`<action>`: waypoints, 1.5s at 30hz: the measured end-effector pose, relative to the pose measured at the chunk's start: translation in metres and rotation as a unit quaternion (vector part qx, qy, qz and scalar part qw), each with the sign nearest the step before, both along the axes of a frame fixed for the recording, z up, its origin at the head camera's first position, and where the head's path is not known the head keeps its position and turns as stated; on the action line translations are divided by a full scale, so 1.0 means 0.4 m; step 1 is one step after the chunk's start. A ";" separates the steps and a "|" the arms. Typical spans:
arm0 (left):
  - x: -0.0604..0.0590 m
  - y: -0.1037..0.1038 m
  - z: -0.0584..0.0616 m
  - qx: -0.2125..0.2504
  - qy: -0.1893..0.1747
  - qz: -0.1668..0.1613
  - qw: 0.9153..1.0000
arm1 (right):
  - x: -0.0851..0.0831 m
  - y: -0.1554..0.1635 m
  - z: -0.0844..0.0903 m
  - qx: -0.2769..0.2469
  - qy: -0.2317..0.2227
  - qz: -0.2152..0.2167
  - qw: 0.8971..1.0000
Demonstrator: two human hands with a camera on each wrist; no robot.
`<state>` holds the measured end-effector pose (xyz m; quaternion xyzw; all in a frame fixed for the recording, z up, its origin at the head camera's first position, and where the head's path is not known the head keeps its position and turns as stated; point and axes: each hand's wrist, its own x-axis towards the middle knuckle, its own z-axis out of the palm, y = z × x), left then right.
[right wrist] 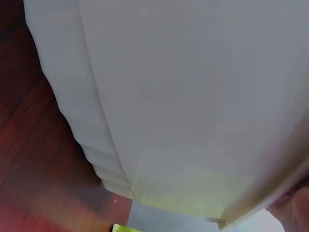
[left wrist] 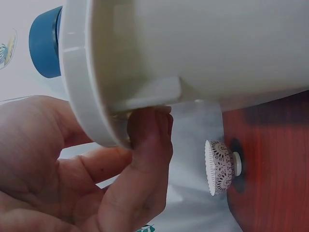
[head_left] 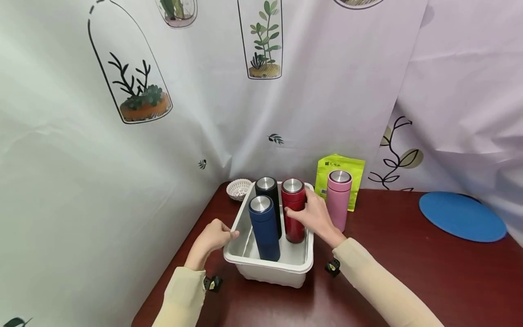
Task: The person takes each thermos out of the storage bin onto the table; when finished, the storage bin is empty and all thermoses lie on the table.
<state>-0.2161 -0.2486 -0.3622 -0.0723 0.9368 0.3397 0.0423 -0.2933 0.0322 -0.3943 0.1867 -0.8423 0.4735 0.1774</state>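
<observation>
A white plastic bin (head_left: 271,264) holds three upright thermos bottles: a navy blue thermos (head_left: 266,234) at the front, a black thermos (head_left: 274,202) behind it, and a red thermos (head_left: 295,225) on the right. My left hand (head_left: 214,236) pinches the bin's left rim; in the left wrist view, thumb and fingers (left wrist: 149,140) hook around that rim (left wrist: 79,72). With thumb and fingers spread around its upper body, my right hand (head_left: 316,214) holds the red thermos. The right wrist view shows mostly the bin's outer wall (right wrist: 159,106), with only a bit of the hand (right wrist: 294,208).
Just right of the bin stands a pink thermos (head_left: 338,206), with a lime-green pouch (head_left: 355,170) behind it. A patterned white bowl (head_left: 238,190) sits at the back left. A blue oval mat (head_left: 461,218) lies at the right of the dark red table (head_left: 388,259).
</observation>
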 end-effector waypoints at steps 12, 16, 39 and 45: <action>-0.010 -0.016 0.010 -0.004 -0.012 0.002 1.000 | 0.023 0.021 0.084 -0.038 0.017 -0.040 0.998; -0.015 -0.006 0.003 -0.002 -0.017 -0.007 1.000 | 0.032 0.040 0.116 -0.050 0.037 -0.049 0.997; -0.020 -0.006 0.004 -0.009 -0.024 -0.006 1.000 | 0.087 0.085 0.230 -0.084 0.092 -0.032 0.992; -0.021 -0.006 0.006 -0.013 -0.025 -0.005 1.000 | 0.104 0.106 0.251 -0.107 0.101 -0.029 0.989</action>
